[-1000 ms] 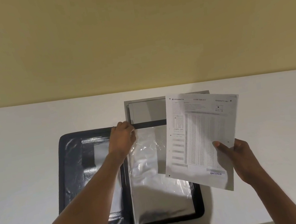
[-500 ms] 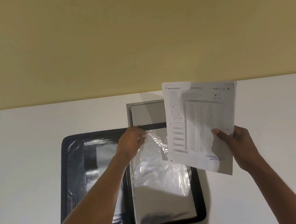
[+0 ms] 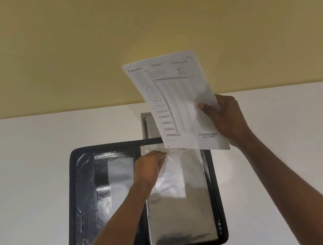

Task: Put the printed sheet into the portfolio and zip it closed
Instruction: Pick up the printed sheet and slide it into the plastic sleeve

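Observation:
A black zip portfolio (image 3: 87, 207) lies open flat on the white table (image 3: 19, 185). Its right half holds clear plastic sleeves (image 3: 180, 209) over a grey page. My left hand (image 3: 149, 169) pinches the top edge of a sleeve near the spine and lifts it slightly. My right hand (image 3: 226, 120) grips the printed sheet (image 3: 174, 103) by its lower right part. The sheet hangs upright, tilted, above the portfolio's top right corner, its lower edge just over the sleeve's top.
A grey flat panel (image 3: 147, 124) sticks out from under the portfolio's far edge, partly hidden by the sheet. A yellow wall (image 3: 82, 50) rises behind the table. Bare white tabletop stretches to the left and right of the portfolio.
My right hand raised the sheet and swung it upright toward the sleeve's top. My left hand slid right along the sleeve's top edge and pinched it.

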`<action>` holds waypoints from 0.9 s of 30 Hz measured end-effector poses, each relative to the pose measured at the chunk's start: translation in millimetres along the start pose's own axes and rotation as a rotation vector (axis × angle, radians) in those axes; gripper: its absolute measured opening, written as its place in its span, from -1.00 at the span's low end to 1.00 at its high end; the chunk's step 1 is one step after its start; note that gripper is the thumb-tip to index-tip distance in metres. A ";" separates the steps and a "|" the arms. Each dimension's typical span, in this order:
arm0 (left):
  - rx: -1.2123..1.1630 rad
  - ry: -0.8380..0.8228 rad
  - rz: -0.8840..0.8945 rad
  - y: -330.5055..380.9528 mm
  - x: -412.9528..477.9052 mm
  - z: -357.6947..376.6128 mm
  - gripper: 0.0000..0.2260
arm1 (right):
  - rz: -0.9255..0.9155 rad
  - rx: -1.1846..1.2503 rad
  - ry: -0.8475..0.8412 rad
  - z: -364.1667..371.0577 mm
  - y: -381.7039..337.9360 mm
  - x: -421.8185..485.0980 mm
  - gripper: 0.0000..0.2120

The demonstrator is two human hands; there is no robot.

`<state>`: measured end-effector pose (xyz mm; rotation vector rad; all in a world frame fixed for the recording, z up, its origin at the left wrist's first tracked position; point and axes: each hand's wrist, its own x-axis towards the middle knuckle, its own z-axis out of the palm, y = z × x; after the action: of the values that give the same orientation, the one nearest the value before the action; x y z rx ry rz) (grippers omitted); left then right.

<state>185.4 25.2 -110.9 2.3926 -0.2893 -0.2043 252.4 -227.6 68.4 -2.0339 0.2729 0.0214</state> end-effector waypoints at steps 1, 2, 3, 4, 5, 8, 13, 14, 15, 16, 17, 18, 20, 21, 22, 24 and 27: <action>0.005 0.007 0.006 0.6 0.7 -0.7 -0.84 | -0.020 -0.028 -0.009 7.0 -4.9 2.5 -0.66; 0.008 0.013 0.014 1.0 1.5 -1.5 -0.85 | -0.028 -0.049 -0.021 13.5 -8.0 4.7 -0.58; 0.013 0.017 0.024 1.1 2.4 -2.4 -0.86 | -0.026 -0.064 -0.034 19.5 -9.4 6.9 -0.53; 0.016 0.020 0.036 0.7 3.4 -3.1 -0.87 | -0.028 -0.072 -0.051 25.2 -8.1 9.0 -0.52; 0.016 0.019 0.042 0.2 4.4 -3.6 -0.87 | -0.031 -0.087 -0.069 29.9 -7.7 11.0 -0.52; 0.014 0.019 0.049 -1.0 6.1 -3.7 -0.86 | -0.057 -0.145 -0.106 39.5 1.3 16.6 -0.59; 0.037 0.031 0.077 2.7 7.9 -5.7 -0.85 | 0.011 -0.126 -0.172 55.5 12.2 21.7 -0.82; 0.055 0.031 0.074 4.0 8.1 -6.2 -0.85 | 0.028 -0.118 -0.180 58.8 14.3 22.8 -0.79; 0.075 0.027 0.067 6.1 8.2 -6.4 -0.85 | 0.053 -0.100 -0.188 61.1 15.1 23.4 -0.77; 0.088 0.017 0.063 8.9 8.1 -6.4 -0.85 | 0.075 -0.076 -0.195 63.2 16.8 23.7 -0.75; 0.093 0.004 0.063 11.4 8.2 -5.9 -0.87 | 0.095 -0.057 -0.199 65.8 18.8 24.3 -0.74; 0.092 -0.007 0.071 14.2 8.0 -5.2 -0.89 | 0.106 -0.045 -0.205 68.1 21.5 24.7 -0.74; 0.085 -0.030 0.089 19.6 7.2 -1.7 -0.94 | 0.119 -0.027 -0.212 73.1 28.2 25.8 -0.72; 0.085 -0.047 0.099 22.7 6.9 0.7 -0.95 | 0.127 -0.020 -0.212 75.2 31.4 26.5 -0.70; 0.087 -0.065 0.109 25.8 6.4 4.4 -0.94 | 0.138 -0.020 -0.215 76.8 34.0 27.1 -0.70; 0.073 -0.081 0.126 33.8 5.0 11.6 -0.90 | 0.152 -0.017 -0.219 79.1 39.2 28.4 -0.70; 0.075 -0.086 0.130 47.8 2.9 20.9 -0.88 | 0.163 -0.006 -0.224 81.3 45.8 29.9 -0.70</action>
<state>176.2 -23.5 -94.3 2.4318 -0.4991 -0.2400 280.6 -181.6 -13.3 -1.9901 0.2958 0.3497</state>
